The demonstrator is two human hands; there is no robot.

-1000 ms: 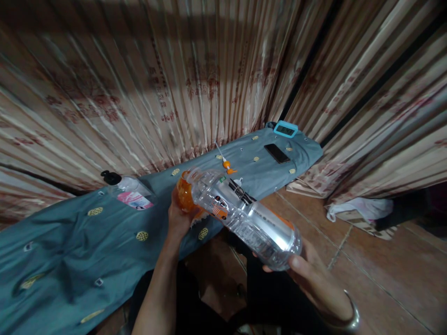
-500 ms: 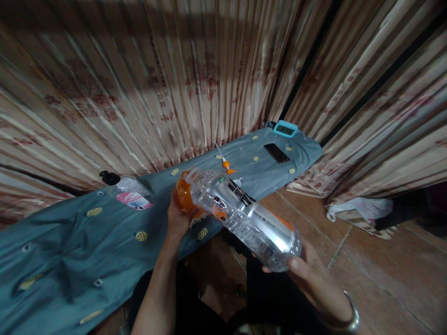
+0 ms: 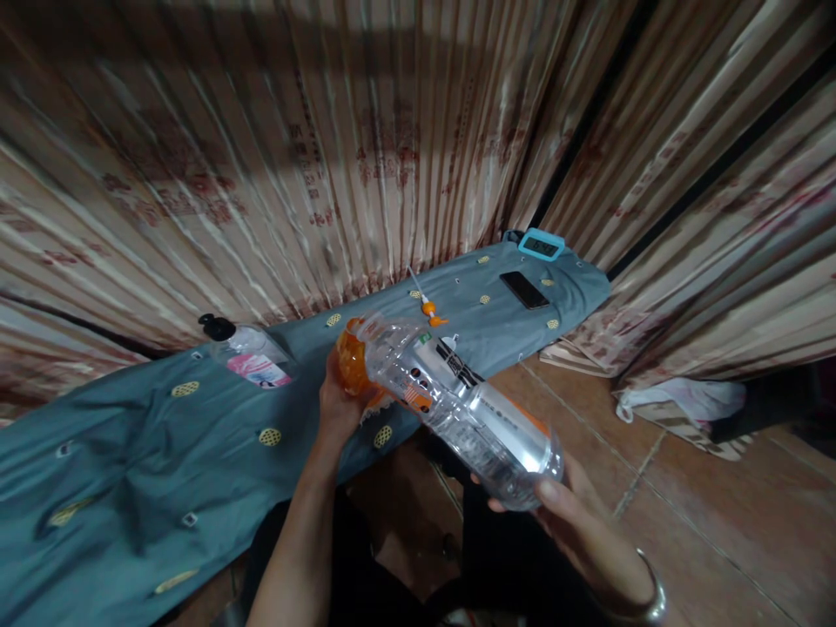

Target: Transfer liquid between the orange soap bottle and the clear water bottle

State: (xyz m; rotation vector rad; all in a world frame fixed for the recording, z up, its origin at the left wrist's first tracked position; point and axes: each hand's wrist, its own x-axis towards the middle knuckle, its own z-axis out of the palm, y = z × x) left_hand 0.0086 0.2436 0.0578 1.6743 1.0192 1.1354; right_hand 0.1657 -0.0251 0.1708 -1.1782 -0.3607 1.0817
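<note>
Plastic bottle (image 3: 450, 414), silver label (image 3: 513, 428); black lettering (image 3: 460, 363) blurred.

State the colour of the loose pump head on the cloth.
The loose pump head is orange; the head view shows it.

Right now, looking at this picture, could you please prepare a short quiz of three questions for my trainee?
1. True or false: the right hand holds the silver-labelled bottle near its base.
2. Which lies nearest the blue clock: (a) the orange pump or (b) the phone?
3. Fill in: the left hand holds a container coloured ____.

Key: 1 true; 2 b; 3 orange.
</note>
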